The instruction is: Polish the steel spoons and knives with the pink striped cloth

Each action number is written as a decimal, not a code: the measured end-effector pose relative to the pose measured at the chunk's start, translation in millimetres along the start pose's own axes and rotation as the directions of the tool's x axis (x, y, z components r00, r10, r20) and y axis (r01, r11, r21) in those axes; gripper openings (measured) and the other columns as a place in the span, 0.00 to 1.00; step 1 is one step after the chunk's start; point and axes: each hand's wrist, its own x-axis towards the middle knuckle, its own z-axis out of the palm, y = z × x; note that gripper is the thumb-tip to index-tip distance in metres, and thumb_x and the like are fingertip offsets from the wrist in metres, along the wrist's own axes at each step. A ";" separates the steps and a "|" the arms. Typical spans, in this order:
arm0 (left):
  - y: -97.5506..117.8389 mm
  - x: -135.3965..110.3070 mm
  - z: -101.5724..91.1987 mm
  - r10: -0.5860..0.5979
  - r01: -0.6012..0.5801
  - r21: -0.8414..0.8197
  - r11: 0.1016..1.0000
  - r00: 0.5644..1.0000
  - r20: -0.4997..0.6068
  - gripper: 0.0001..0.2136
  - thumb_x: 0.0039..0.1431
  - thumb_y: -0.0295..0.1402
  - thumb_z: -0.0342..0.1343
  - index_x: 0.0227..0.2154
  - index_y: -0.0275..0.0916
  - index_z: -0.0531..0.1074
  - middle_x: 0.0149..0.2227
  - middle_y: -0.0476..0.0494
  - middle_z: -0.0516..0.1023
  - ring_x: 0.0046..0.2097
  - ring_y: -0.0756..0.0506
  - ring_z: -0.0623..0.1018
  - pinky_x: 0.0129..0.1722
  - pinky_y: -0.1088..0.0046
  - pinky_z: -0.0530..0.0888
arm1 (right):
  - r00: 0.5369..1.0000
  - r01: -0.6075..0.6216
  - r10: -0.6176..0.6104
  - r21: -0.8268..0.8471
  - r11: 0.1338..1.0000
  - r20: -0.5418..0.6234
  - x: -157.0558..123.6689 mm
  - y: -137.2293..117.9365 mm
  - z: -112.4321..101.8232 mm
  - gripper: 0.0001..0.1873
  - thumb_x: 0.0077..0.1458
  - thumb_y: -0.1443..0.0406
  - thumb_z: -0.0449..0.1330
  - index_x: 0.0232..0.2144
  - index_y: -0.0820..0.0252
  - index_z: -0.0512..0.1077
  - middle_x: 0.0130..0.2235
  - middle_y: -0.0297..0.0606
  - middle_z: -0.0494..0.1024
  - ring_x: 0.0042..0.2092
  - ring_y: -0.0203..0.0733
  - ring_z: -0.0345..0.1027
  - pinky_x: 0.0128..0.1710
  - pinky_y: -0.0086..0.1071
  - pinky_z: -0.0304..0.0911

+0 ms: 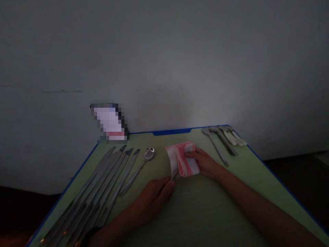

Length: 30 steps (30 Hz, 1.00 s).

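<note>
My left hand [158, 193] is closed around the handle of a thin metal utensil [174, 175], whose far end disappears into a folded cloth. The pink-and-white striped cloth [189, 161] is gripped by my right hand [204, 161], thumb on top and fingers behind. Because the cloth wraps the utensil's head, I cannot tell its kind. Left of my left hand lies a single spoon [149, 154], bowl pointing away. Farther left, several table knives [110, 181] lie side by side with their blades toward the wall.
At the back right lie several spoons [216, 145] and some white-handled utensils [232, 137]. A phone-like device [110, 121], its screen blurred out, leans on the wall [164, 61] at the back left. The green tabletop [195, 212] has a blue edge.
</note>
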 end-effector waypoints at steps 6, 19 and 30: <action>-4.9 0.0 2.1 -0.056 0.052 -0.078 0.996 0.997 -0.053 0.19 0.65 0.41 0.34 0.22 0.39 0.61 0.22 0.53 0.62 0.26 0.50 0.65 0.28 0.75 0.62 | 0.994 -0.068 0.055 0.148 0.987 0.092 -0.1 -4.8 2.5 0.19 0.50 0.52 0.57 0.36 0.61 0.71 0.33 0.39 0.78 0.35 0.42 0.72 0.39 0.37 0.65; -7.4 4.9 4.7 -0.083 0.074 -0.100 0.992 0.992 -0.091 0.17 0.65 0.41 0.36 0.23 0.40 0.60 0.22 0.53 0.63 0.25 0.50 0.65 0.28 0.74 0.63 | 0.979 -0.019 -0.036 0.269 0.963 0.198 -1.6 -16.8 -0.1 0.25 0.54 0.48 0.45 0.43 0.59 0.68 0.44 0.42 0.76 0.47 0.44 0.69 0.46 0.41 0.62; -4.9 2.3 3.6 0.006 -0.007 0.065 0.998 1.000 0.013 0.17 0.65 0.40 0.37 0.27 0.39 0.64 0.24 0.51 0.68 0.27 0.49 0.68 0.29 0.74 0.62 | 0.975 0.177 -0.155 -0.143 0.974 0.157 -2.4 1.6 0.5 0.15 0.42 0.60 0.65 0.33 0.61 0.72 0.32 0.35 0.77 0.31 0.36 0.68 0.36 0.32 0.63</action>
